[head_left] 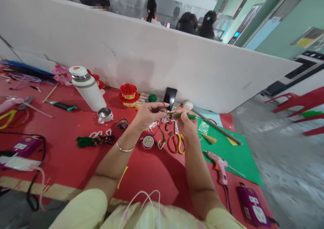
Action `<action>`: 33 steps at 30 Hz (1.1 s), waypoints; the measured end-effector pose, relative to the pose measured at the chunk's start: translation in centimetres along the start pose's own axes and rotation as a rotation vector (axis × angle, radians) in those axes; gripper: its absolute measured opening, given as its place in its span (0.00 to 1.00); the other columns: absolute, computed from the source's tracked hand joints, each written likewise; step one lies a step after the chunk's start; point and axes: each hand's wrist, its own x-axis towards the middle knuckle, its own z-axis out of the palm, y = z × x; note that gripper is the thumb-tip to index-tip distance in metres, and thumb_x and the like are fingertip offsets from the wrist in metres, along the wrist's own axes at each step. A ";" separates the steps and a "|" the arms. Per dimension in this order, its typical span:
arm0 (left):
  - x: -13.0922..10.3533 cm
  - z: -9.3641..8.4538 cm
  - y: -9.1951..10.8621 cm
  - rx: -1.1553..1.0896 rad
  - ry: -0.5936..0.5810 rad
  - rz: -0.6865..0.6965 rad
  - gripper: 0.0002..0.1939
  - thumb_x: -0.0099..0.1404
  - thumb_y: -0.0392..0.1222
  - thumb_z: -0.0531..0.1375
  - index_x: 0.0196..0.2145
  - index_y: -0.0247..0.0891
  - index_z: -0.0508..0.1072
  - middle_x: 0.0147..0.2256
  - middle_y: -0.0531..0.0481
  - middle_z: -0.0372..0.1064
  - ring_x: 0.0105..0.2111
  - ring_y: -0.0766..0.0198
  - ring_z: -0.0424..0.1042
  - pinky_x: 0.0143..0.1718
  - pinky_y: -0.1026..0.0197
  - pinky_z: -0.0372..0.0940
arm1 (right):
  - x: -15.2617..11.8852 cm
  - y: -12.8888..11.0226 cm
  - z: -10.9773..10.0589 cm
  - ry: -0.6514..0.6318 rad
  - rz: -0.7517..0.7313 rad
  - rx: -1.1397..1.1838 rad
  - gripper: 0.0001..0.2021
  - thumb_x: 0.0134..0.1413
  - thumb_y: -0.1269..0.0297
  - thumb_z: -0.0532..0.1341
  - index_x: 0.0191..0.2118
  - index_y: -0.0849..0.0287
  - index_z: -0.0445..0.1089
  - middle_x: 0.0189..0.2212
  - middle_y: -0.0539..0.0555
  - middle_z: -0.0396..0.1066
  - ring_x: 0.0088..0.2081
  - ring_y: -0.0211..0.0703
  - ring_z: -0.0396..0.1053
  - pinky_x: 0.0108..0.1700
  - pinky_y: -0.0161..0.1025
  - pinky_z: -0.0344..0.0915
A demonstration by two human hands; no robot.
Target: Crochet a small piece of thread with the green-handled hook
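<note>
This looks like a shared craft workshop: a red-covered worktable (157,175) bears a glue gun (222,171) at four o'clock and thin coloured stems (30,69) between nine and ten, people (187,22) show beyond a white partition (177,63) at twelve, and red plastic chairs (312,102) stand on a grey floor (273,138) at three.

Smooth plastic handle (192,116), glossy phone (170,97), metal-lined cup (104,113)

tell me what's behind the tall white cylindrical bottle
A red ruffled piece and the white partition show past the bottle. The bottle covers the rest, so the piece's full shape can't be seen.
</note>
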 end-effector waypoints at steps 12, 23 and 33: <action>-0.2 0.9 -0.1 -0.122 0.037 -0.032 0.25 0.45 0.38 0.81 0.43 0.35 0.87 0.28 0.52 0.78 0.28 0.68 0.75 0.32 0.63 0.74 | -0.3 0.2 -0.5 -0.071 -0.184 -0.208 0.11 0.59 0.46 0.72 0.39 0.44 0.85 0.38 0.51 0.86 0.44 0.49 0.82 0.52 0.52 0.76; -0.4 0.0 1.0 -0.209 -0.021 -0.155 0.24 0.45 0.36 0.81 0.43 0.37 0.87 0.25 0.53 0.76 0.21 0.72 0.69 0.23 0.67 0.66 | 0.1 -0.7 -1.5 -0.198 -0.244 -0.221 0.11 0.57 0.44 0.73 0.40 0.42 0.86 0.40 0.52 0.87 0.42 0.50 0.82 0.48 0.54 0.79; -0.2 -1.2 1.1 -0.151 -0.123 -0.252 0.23 0.46 0.38 0.80 0.43 0.39 0.88 0.27 0.51 0.77 0.16 0.78 0.55 0.16 0.67 0.42 | 0.3 -2.5 -1.8 -0.284 -0.280 -0.323 0.11 0.56 0.44 0.73 0.40 0.40 0.86 0.39 0.51 0.88 0.40 0.49 0.82 0.48 0.53 0.77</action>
